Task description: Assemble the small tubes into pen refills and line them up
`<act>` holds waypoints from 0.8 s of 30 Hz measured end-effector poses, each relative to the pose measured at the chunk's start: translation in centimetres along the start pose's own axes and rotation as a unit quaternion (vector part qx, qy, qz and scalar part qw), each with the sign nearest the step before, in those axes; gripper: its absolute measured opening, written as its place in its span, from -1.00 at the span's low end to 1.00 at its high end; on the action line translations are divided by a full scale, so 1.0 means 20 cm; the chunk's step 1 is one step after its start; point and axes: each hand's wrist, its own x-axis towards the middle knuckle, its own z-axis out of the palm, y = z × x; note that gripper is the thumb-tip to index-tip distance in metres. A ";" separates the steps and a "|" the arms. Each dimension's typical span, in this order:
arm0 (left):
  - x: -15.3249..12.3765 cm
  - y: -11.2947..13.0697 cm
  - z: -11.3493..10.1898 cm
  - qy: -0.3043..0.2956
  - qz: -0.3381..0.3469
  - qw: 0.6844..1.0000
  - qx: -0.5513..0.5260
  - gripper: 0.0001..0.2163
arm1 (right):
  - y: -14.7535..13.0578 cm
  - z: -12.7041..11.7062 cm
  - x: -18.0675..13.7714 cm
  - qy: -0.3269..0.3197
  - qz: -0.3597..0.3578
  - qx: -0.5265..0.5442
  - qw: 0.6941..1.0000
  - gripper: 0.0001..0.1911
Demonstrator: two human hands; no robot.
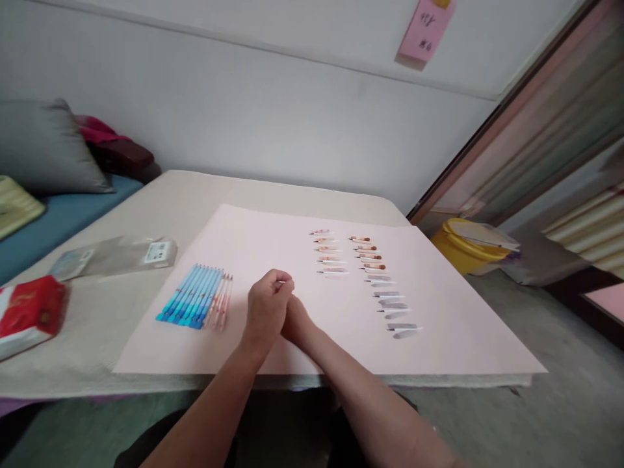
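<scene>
Near the middle of the front edge of the pink sheet (pixel 287 240), my left hand (pixel 267 302) is closed, its thumb and fingertips pressed together. My right hand (pixel 298 322) is closed too and touches the left one from the right and below. Anything between the fingers is hidden. To the left lies a row of blue pens (pixel 192 296), side by side, with a few slim pink-and-white pens (pixel 223 302) against it. Right of my hands are two columns of short dark-tipped pen parts: orange-pink ones (pixel 329 249), brown-ended ones (pixel 373 258) and grey-white ones (pixel 394 304).
A clear plastic wrapper (pixel 121 255) and a red-and-white packet (pixel 34 312) lie left of the sheet on the beige tabletop (pixel 195 188). Cushions (pixel 46 149) rest on a blue seat at far left. A yellow bucket (pixel 458 247) stands beyond the table's right side.
</scene>
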 end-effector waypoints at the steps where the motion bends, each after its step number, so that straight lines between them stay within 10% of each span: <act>1: 0.00 -0.01 0.00 -0.003 0.000 1.000 -0.002 -0.89 | 0.06 -0.03 -0.02 0.005 0.006 -0.007 1.000 -0.74; 11: 0.01 -0.07 0.05 -0.048 -0.029 0.998 0.009 -0.90 | 0.61 -0.33 -0.13 0.081 0.131 -0.169 0.974 -0.67; 24: 0.01 -0.15 0.11 -0.112 -0.064 0.992 -0.011 -0.86 | 0.72 -0.38 -0.12 0.016 0.199 -0.207 0.958 -0.67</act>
